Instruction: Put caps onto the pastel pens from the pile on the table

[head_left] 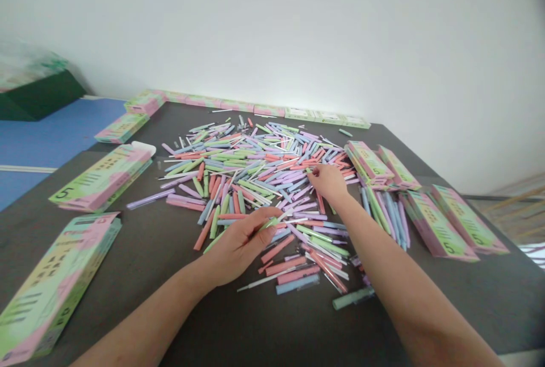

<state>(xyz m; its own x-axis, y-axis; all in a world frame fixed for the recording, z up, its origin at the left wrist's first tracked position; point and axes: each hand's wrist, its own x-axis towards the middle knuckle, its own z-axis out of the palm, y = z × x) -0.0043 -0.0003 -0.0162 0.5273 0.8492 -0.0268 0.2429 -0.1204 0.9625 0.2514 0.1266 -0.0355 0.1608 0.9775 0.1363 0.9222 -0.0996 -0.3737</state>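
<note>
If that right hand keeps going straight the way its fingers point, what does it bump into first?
The right hand would meet the pile of pastel pens first. Its fingertips are right at the pens, though this view can't show whether they touch yet.

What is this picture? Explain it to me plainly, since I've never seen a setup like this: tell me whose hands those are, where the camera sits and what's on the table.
There is no machine here. These are a person's own bare hands, seen through a single camera worn on their head, looking forward and down, so the arms reach in from the bottom of the picture. On the dark table lies a large loose pile of slim pastel pens, with flat green-and-pink boxes around it. The left hand holds a green pen between its fingers and thumb. The right hand rests at the pile, its fingers among the pens.
</note>
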